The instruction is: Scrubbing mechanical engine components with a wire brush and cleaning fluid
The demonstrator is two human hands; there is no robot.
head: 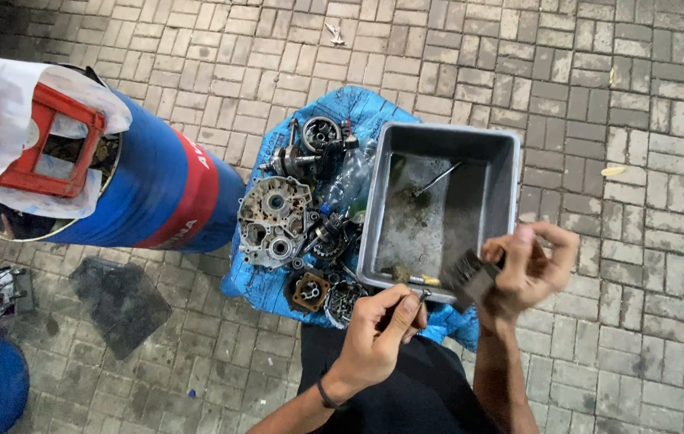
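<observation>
Over grey tray (374, 233) — right hand (530, 269) grips brush (470, 277) (bristly); left hand (378, 329) pinches small metal part (422, 297).

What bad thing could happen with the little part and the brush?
The left hand pinches a small metal part beyond the tub rim, so it might drop and get lost among the bricks. The brush in the right hand might flick grime at the person.
</observation>
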